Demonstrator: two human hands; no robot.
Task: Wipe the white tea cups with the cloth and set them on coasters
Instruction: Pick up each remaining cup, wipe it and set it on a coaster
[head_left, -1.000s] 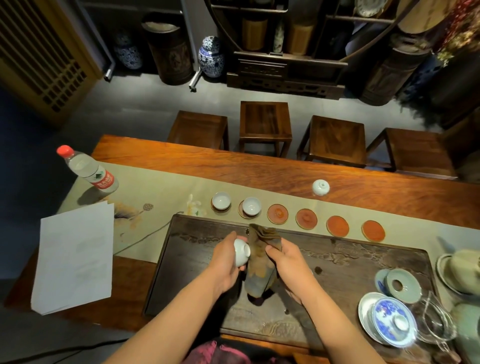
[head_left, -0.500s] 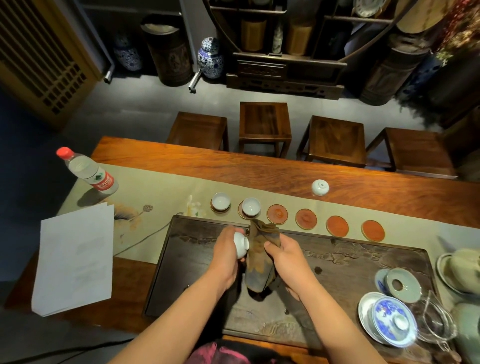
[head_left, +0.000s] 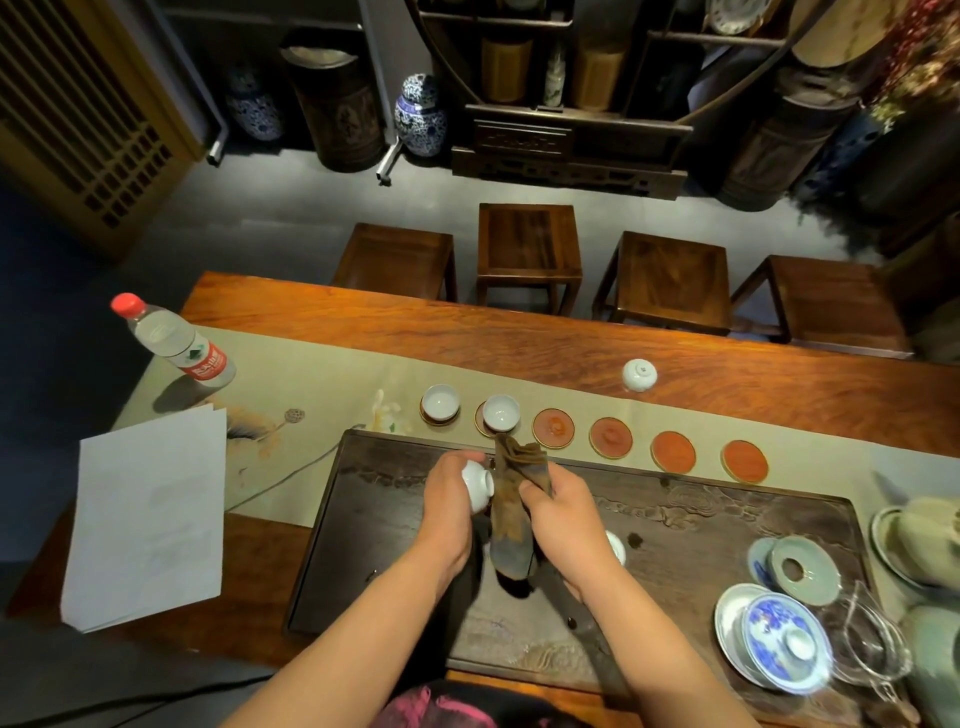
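My left hand (head_left: 449, 512) grips a small white tea cup (head_left: 477, 486) on its side above the dark tea tray (head_left: 727, 525). My right hand (head_left: 558, 519) holds a brown cloth (head_left: 514, 499) that hangs right beside the cup. Two white cups (head_left: 440, 402) (head_left: 501, 412) sit on the two leftmost coasters. Further right lie several bare red coasters (head_left: 554, 427) in a row. Another white cup (head_left: 639, 374) stands upside down on the wooden table behind them. A bit of one more cup (head_left: 616, 545) peeks out beside my right wrist.
A water bottle (head_left: 174, 345) and white paper sheets (head_left: 148, 514) lie at the left. A blue-and-white lidded bowl (head_left: 779, 644), a celadon lid (head_left: 797, 569) and a glass pitcher (head_left: 872, 644) crowd the tray's right end. Several wooden stools (head_left: 527, 249) stand behind the table.
Both hands have shifted slightly away from me along the tray, with the cup turned a little in my left hand beside the cloth.
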